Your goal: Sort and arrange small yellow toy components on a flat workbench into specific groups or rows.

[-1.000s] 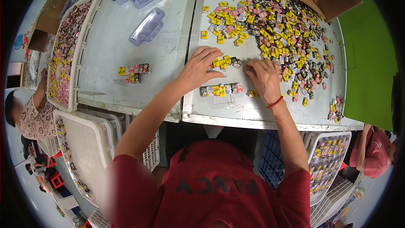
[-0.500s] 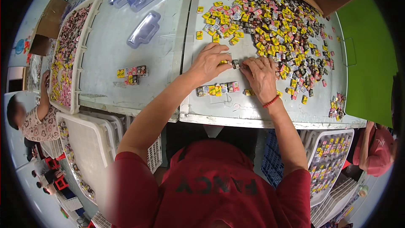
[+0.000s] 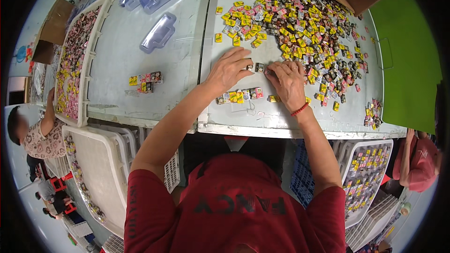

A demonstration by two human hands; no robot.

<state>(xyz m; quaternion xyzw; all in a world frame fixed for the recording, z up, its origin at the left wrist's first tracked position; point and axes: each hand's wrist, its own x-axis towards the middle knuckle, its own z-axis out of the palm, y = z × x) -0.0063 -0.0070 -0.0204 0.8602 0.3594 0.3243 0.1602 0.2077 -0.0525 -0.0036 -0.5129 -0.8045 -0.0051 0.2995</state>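
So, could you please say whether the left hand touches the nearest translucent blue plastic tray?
Apart; the head view shows tabletop between the left hand and that tray.

Red short-sleeved shirt [image 3: 236, 227], dark chest lettering [image 3: 228, 204], red beaded bracelet [image 3: 300, 109]

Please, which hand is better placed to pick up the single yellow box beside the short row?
Probably the right hand: the yellow box lies close beside it. The left hand is farther away, nearer the left part of the short row.
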